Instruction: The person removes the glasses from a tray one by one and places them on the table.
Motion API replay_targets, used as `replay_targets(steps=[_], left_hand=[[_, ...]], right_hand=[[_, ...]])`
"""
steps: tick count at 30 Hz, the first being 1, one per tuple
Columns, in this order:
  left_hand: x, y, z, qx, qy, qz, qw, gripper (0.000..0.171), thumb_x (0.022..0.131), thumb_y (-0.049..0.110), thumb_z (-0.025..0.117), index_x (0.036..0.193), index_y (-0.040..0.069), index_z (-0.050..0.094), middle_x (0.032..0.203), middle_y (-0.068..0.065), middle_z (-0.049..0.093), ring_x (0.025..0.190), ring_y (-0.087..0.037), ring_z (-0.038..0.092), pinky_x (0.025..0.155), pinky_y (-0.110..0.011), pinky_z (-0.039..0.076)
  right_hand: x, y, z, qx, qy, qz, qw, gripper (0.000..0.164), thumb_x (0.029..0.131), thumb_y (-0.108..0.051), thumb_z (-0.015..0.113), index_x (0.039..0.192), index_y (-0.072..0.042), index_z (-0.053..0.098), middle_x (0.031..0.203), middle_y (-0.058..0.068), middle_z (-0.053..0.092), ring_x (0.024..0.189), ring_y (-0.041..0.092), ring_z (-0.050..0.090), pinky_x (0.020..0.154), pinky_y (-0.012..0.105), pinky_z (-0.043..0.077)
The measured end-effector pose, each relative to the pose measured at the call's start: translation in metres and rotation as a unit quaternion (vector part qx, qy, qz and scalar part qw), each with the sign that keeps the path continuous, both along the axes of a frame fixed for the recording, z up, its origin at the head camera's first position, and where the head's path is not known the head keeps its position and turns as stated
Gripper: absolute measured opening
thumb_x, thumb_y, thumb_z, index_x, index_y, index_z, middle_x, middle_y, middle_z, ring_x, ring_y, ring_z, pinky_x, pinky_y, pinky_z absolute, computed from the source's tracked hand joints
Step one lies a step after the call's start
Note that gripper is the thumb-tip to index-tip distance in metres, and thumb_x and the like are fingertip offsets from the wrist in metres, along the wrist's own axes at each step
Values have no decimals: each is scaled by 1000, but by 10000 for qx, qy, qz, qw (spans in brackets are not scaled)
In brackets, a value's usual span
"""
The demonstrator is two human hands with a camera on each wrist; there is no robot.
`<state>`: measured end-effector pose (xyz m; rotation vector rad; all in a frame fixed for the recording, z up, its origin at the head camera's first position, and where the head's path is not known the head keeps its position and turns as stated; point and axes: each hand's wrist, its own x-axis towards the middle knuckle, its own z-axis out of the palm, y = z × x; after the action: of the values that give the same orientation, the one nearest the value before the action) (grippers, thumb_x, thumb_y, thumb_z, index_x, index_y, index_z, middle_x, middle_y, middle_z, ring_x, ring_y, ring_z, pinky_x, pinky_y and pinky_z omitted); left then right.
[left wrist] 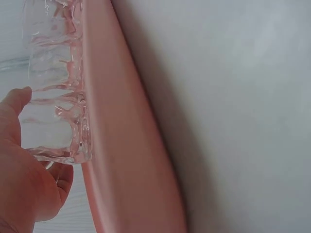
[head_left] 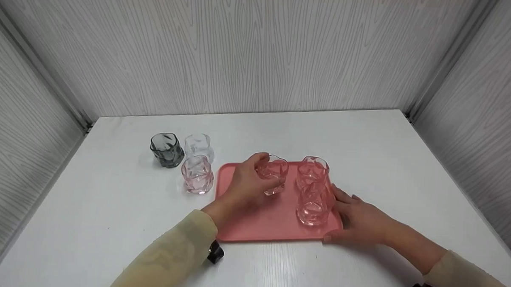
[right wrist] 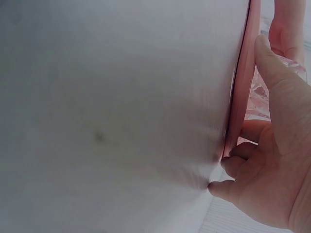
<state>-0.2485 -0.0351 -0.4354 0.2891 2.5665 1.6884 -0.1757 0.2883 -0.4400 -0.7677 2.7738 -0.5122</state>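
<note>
The held glass, transparent and upright, is located over the far half of the pink tray, near the middle of its width; whether its base is fully seated cannot be determined. The left hand grasps this glass between thumb and fingers. The right hand grips the near right corner of the tray, thumb at the near edge, fingers along the right edge. Two further glasses stand in the tray's right half, one behind the other. Left of the tray, on the white worktop, stand a pink-tinted glass, nearest the tray, a clear glass behind it, and a grey glass farthest left. Wood-grain panels rise beyond the tray.
</note>
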Motion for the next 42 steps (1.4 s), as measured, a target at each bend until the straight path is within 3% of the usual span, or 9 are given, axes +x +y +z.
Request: replay_targets(steps=[5,11,21,30,42], left_hand=[[2,-3,7,85,179,18,9998,83,80,36,95,150,13,56,148,0,62,134,-16,58,112,-32,47],[5,-9,22,182,450,21,9988,83,79,38,95,149,13,59,139,-2,67,119,-19,66,96,-32,58],[12,-34,51,159,784,61,9968,80,78,40,96,146,16,62,134,0,70,109,-24,69,86,-34,60],[19,-77,78,85,1004,371,9942,78,81,37,94,149,17,61,141,9,67,121,-16,64,96,-38,53],[26,-145,96,-151,1163,979,9883,76,86,36,91,150,11,58,143,0,67,128,-18,62,109,-40,50]], right_hand=[[-2,0,0,38,-42,-9,10000,112,81,-83,70,163,-12,43,174,17,20,151,47,37,122,66,27],[-4,1,0,23,-39,-1,10000,113,80,-83,70,163,-11,42,174,17,21,150,49,38,122,66,27],[-4,3,0,-11,35,56,10000,109,81,-83,70,160,-12,48,173,19,23,150,49,37,120,68,28],[-5,1,0,46,16,40,10000,110,82,-83,70,162,-12,45,174,17,23,150,47,39,121,66,28],[-5,2,-1,167,-27,-33,9999,111,80,-85,68,162,-14,47,174,16,22,148,50,39,121,66,29]])
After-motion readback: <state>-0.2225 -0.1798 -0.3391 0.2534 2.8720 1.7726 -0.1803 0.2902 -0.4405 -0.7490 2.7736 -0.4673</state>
